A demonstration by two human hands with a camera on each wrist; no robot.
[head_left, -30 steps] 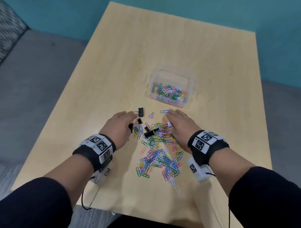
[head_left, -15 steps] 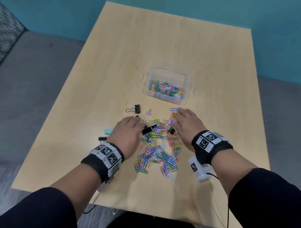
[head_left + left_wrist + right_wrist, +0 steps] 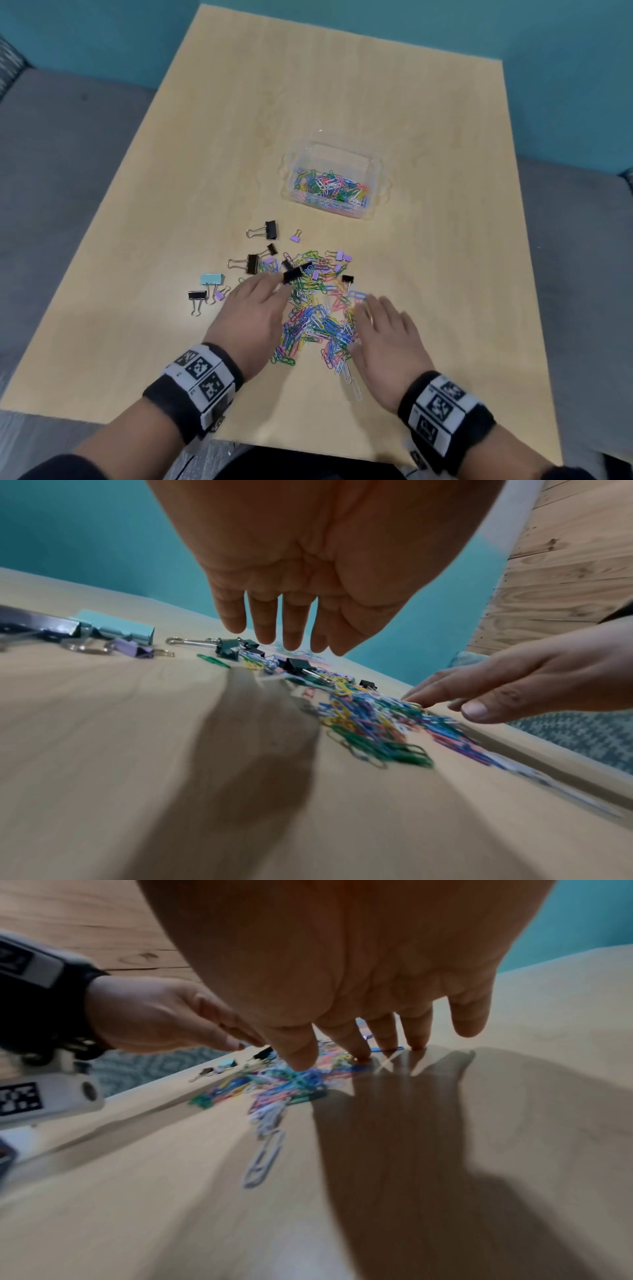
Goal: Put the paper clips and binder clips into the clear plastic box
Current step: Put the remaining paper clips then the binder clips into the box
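A heap of coloured paper clips (image 3: 318, 318) lies on the wooden table near its front edge, with black binder clips (image 3: 296, 272) and small purple binder clips (image 3: 342, 256) at its far end. My left hand (image 3: 255, 310) hovers flat over the heap's left side, fingers straight and empty (image 3: 284, 631). My right hand (image 3: 383, 329) is flat at the heap's right side, fingertips (image 3: 363, 1050) down among the paper clips (image 3: 274, 1085). The clear plastic box (image 3: 334, 181), partly filled with paper clips, stands beyond the heap.
Left of the heap lie a light-blue binder clip (image 3: 212, 279), a black binder clip (image 3: 197, 296) and larger black ones (image 3: 263, 231). The table's front edge (image 3: 308, 448) is close below my wrists. Teal walls and grey seating surround the table.
Both hands have drawn back toward me along the heap's sides, uncovering the binder clips at its far end and to the left. The heap looks narrower.
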